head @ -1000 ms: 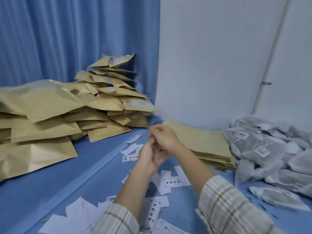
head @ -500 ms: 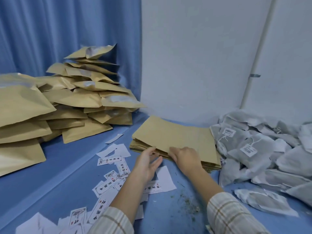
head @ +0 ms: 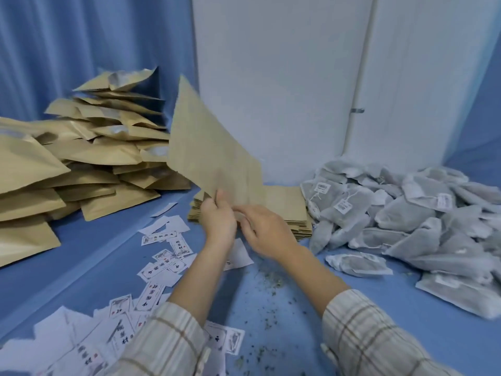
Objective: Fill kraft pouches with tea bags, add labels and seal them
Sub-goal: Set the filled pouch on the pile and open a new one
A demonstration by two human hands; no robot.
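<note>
Blue table (head: 271, 316), seen from above the worker's hands. At left, a heap of filled pouches (head: 89, 158); at right, a mound of grey tea bags (head: 423, 213); scattered labels (head: 160, 267) lie along the near left. Centre, the stack of flat pouches (head: 284, 204) rests against the wall, just beyond both hands.

One kraft pouch (head: 208, 147) stands lifted off that stack, its long axis slanting up and to the left, lower edge at the hands. The left hand (head: 218, 221) pinches that lower edge between thumb and curled fingers. The right hand (head: 264, 232) sits touching the same edge from the right, fingers bent; whether it actually grasps the paper cannot be told. The tea bags lie nearer the right hand, so it would likely fetch the filling.

Half a second earlier both hands lay on the stack and no pouch was raised.
</note>
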